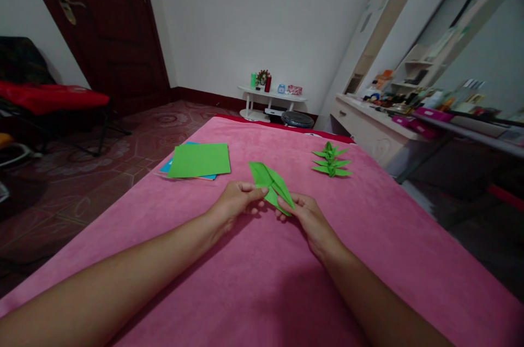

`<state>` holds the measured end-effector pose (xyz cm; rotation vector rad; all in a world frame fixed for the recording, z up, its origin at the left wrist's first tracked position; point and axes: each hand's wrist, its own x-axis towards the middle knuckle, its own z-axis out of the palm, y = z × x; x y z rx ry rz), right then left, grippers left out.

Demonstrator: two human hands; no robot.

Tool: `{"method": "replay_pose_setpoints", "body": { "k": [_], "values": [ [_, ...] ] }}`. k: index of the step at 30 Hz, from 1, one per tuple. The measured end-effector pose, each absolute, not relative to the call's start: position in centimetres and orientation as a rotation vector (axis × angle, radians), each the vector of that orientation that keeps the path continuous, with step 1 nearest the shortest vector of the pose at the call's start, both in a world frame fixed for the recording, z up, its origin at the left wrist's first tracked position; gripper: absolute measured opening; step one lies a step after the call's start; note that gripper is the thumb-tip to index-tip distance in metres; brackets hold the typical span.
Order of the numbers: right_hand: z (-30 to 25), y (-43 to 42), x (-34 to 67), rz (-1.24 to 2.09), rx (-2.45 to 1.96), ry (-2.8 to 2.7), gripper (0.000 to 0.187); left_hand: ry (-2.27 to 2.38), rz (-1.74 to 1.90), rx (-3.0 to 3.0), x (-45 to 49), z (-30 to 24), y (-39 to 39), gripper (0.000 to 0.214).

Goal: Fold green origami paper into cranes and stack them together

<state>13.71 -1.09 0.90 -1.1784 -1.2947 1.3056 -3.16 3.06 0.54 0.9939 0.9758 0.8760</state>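
A folded piece of green paper (270, 182), pointed at its ends and creased along the middle, is held between both hands just above the pink cloth (245, 281). My left hand (240, 199) pinches its lower left edge, thumb on top. At its lower right end, my right hand (302, 213) grips the paper with the thumb over it and fingers beneath. Two spiky green folded paper figures (331, 167) stand one behind the other on the cloth, off to the right. To the left lies a stack of paper sheets (200, 160), green on top with blue showing under it.
A white side table (272, 93) with small items stands by the far wall. Along the right is a dresser (376, 123) crowded with bottles and boxes. A chair with a red cover (53, 99) and a dark door (94, 25) are at the left.
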Motion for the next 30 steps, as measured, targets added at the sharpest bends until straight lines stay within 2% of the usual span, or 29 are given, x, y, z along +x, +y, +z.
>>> {"method": "replay_pose_setpoints", "body": {
  "k": [13,24,30],
  "values": [
    [0.54,-1.2,13.38,1.297,-1.227,-1.33,0.041,1.048,0.966,1.16,-2.56,0.53,2.13,0.026],
    [0.33,-1.33,13.15,1.305,-1.231,-1.298,0.027,1.038,0.968,1.264,-2.51,0.43,2.11,0.028],
    [0.46,-1.5,12.84,1.313,-1.206,-1.189,0.027,0.982,1.047,1.269,-2.45,0.52,2.08,0.03]
  ]
}}
